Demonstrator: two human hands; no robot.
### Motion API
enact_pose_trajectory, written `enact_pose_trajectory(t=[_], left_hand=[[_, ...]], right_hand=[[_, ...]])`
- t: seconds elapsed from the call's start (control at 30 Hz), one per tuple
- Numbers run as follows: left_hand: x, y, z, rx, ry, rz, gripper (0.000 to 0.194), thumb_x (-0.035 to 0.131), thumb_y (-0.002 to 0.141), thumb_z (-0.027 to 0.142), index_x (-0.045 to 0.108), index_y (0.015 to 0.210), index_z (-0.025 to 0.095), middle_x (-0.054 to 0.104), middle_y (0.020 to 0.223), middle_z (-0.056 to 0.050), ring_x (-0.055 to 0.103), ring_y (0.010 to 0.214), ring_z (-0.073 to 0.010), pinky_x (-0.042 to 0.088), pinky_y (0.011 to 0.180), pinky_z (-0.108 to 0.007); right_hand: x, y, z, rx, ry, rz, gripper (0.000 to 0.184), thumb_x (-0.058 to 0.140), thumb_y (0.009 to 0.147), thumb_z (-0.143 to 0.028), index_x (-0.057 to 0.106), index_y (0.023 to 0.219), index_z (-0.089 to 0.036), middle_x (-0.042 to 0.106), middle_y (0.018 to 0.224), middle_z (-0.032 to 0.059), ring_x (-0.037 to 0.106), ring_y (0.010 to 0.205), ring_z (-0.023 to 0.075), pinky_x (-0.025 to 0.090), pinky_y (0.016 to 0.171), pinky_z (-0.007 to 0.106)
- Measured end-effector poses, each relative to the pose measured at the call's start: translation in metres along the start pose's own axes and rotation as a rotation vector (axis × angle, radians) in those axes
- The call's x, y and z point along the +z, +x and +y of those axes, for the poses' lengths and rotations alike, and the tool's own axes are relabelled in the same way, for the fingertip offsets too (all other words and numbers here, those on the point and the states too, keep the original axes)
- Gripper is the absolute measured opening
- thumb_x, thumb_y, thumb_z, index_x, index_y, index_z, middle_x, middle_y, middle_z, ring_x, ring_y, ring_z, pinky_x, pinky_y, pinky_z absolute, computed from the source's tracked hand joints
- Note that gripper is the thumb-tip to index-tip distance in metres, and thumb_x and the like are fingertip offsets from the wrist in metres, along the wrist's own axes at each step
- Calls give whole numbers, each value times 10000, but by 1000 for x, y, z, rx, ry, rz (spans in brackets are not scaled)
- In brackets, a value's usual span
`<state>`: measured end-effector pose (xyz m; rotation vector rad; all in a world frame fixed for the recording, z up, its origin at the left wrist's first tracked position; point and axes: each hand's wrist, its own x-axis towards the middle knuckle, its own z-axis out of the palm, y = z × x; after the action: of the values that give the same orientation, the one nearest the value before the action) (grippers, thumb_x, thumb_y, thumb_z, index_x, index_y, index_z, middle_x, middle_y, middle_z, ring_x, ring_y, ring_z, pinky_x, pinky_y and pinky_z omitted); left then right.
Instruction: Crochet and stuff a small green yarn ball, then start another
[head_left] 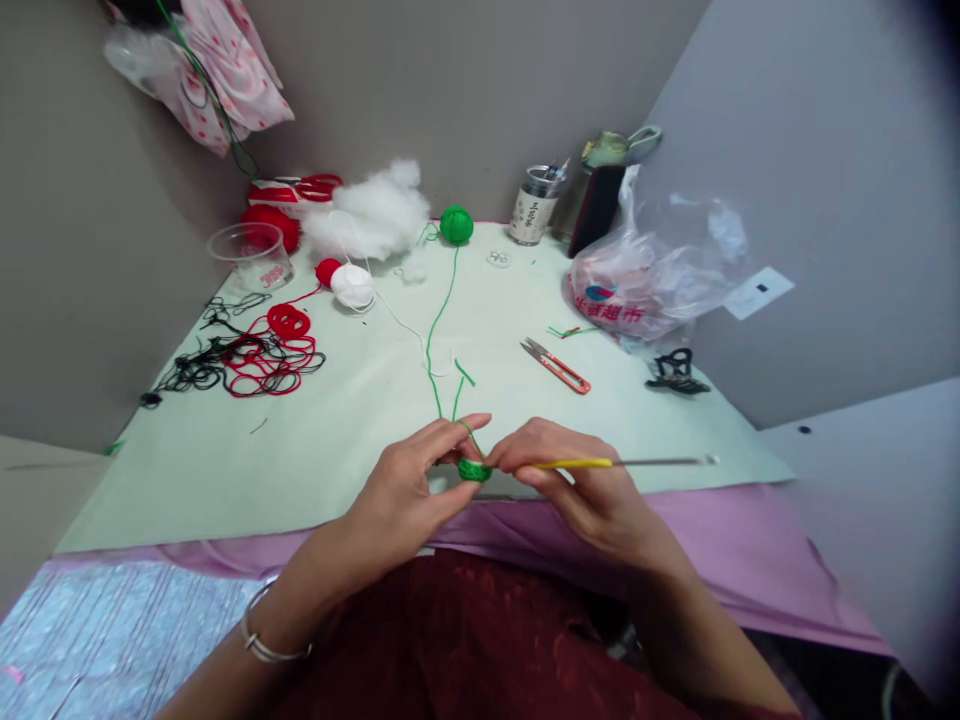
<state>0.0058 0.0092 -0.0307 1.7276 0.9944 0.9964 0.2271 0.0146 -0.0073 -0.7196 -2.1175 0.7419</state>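
Observation:
Between the fingers and thumb of my left hand (pixel 412 480) is a small green crocheted piece (pixel 474 469) with some white at its top edge. Green yarn (pixel 432 345) passes over my left index finger and runs back to a green yarn ball (pixel 456 225). My right hand (pixel 574 475) grips a crochet hook (pixel 592 463) with a yellow handle, its metal shaft pointing right. The hook's working tip meets the green piece but is hidden by my fingers. A short green yarn end (pixel 463 372) lies just beyond my left hand.
Orange thread snips (pixel 556 366) lie right of centre. A plastic bag (pixel 652 270), a black claw clip (pixel 676 371) and a pen jar (pixel 535 207) stand farther right. At left are tangled red and black yarn (pixel 247 358), a clear cup (pixel 259 262), white stuffing (pixel 371 215) and a white yarn ball (pixel 352 287).

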Motion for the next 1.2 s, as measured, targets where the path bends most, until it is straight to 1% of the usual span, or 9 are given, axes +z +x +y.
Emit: enact_pose_trajectory(t=[0.17, 0.3, 0.47, 0.57, 0.67, 0.73, 0.93, 1.07, 1.2], left_hand=[[3, 1, 3, -227, -184, 56, 589, 729, 802, 168, 686, 1388, 132, 727, 972, -46, 700, 897, -164, 598, 904, -312], [7, -3, 7, -341, -392, 105, 627, 810, 795, 247, 675, 1403, 175, 704, 980, -26, 700, 890, -158, 606, 871, -288], [20, -8, 7, -315, -610, 155, 582, 853, 835, 307, 685, 1385, 220, 695, 989, -20, 681, 890, -143, 585, 835, -247], [24, -9, 8, -375, -842, 131, 557, 884, 815, 321, 727, 1344, 246, 685, 953, -4, 648, 861, -113, 542, 826, -210], [21, -8, 9, -479, -1053, 65, 581, 899, 792, 337, 738, 1343, 250, 683, 960, -9, 641, 876, -111, 513, 854, -214], [17, -7, 8, -490, -1050, 62, 647, 926, 754, 320, 725, 1364, 244, 685, 981, -16, 644, 917, -127, 499, 882, -228], [1, -5, 3, -290, -686, 86, 673, 898, 770, 225, 689, 1409, 240, 654, 944, -3, 609, 891, -133, 486, 891, -269], [-9, -5, 5, -256, -485, -8, 589, 821, 812, 173, 709, 1387, 239, 673, 985, -25, 621, 937, -153, 488, 932, -292], [-9, -4, 3, -260, -472, -28, 567, 808, 802, 156, 731, 1356, 247, 676, 996, -26, 629, 941, -156, 504, 924, -291]], right_hand=[[18, -2, 3, -217, -248, 98, 150, 528, 1064, -165, 664, 1126, -146, 761, 1000, 121, 692, 920, 187, 593, 782, 318], [28, -9, 7, -338, -498, 211, 139, 604, 1026, -162, 702, 1123, -179, 790, 1056, 127, 726, 925, 201, 643, 764, 326], [39, -22, 9, -310, -605, 352, 351, 729, 912, -66, 771, 1144, -326, 798, 1053, 61, 764, 947, 224, 682, 784, 364], [45, -25, 10, -310, -631, 404, 444, 756, 883, -53, 762, 1219, -343, 797, 1047, 58, 771, 921, 230, 687, 739, 360], [48, -20, 9, -236, -392, 434, 398, 683, 969, -136, 732, 1306, -342, 799, 1073, 60, 774, 932, 223, 675, 733, 356], [46, -15, 7, -148, -130, 485, 327, 614, 1028, -193, 746, 1286, -345, 798, 1054, 60, 771, 917, 206, 660, 739, 343], [32, -15, 1, 51, 215, 462, 247, 628, 1022, -181, 801, 1153, -299, 812, 980, 47, 757, 910, 200, 627, 796, 356], [24, -14, 5, 223, 499, 505, 166, 653, 1017, -267, 817, 1007, -247, 782, 867, 44, 725, 731, 172, 611, 681, 321], [25, -5, 7, 351, 707, 483, 214, 695, 984, -373, 790, 892, -205, 757, 773, 46, 674, 580, 157, 568, 526, 290]])
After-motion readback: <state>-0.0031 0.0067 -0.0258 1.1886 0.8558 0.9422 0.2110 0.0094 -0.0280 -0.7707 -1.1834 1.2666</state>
